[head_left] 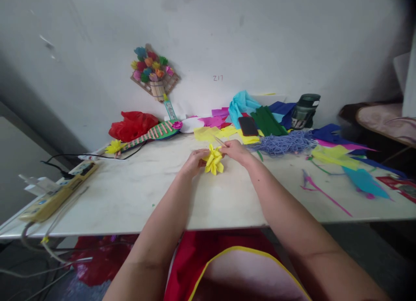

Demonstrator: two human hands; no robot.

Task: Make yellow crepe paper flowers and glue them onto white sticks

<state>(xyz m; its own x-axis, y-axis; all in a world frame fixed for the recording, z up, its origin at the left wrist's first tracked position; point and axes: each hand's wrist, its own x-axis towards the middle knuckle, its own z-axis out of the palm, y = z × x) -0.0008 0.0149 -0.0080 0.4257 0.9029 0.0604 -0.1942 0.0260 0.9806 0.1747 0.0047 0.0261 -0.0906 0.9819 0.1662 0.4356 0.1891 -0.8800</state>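
Observation:
A yellow paper flower (213, 161) sits between both hands above the white table (136, 192). My left hand (193, 161) pinches its left side with closed fingers. My right hand (236, 151) grips its right side and also holds a thin stick (219, 141) that points up and left. Loose yellow paper sheets (211, 133) lie just behind the flower.
Coloured paper scraps (338, 155), a purple string heap (282, 142), a phone (248, 125) and a dark jar (303, 111) crowd the back right. At the left: a red bag (131, 124), a green and pink craft piece (152, 134), a power strip (56, 192) with cables. A flower craft (154, 73) leans on the wall.

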